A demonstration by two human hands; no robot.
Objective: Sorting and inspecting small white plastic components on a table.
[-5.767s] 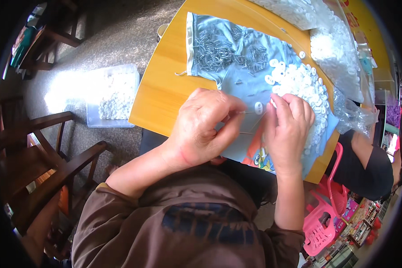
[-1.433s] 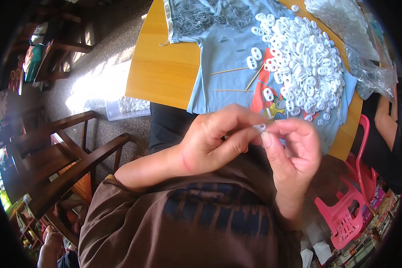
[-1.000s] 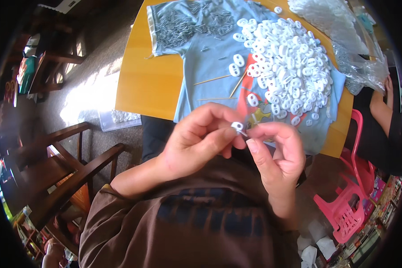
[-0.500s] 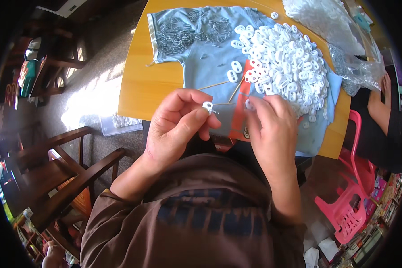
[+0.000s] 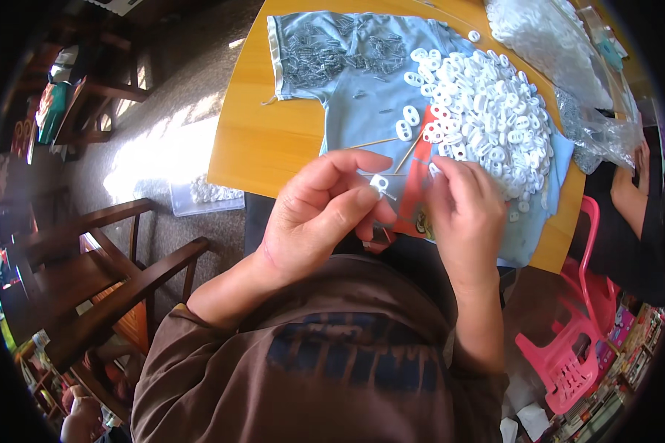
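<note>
**Small white piece and spring in the left hand**

The white piece is between the thumb and fingers of the left hand, above the blue shirt. It has holes in it, and a thin spring pokes out of it. The left hand pinches the piece. The right hand is narrow, with its fingertips close together at a second piece. I cannot tell if it grips that piece or just touches it.

The shirt lies flat on a yellow wood table. A big white heap of the same kind of pieces sits on its right side. A gray spring pile lies near its top left. Thin sticks lie between the hands and the heap. A big clear bag of white things is at the far right.

Around the table there is a gray floor, with a clear tub of white bits, a dark wood chair and a pink chair. Another person's arm shows at the right.

The right hand hides part of the shirt's red picture. Bright sun washes out some floor. The dark round rim cuts off the room, and the shelves at the lower right are too small to make out.
</note>
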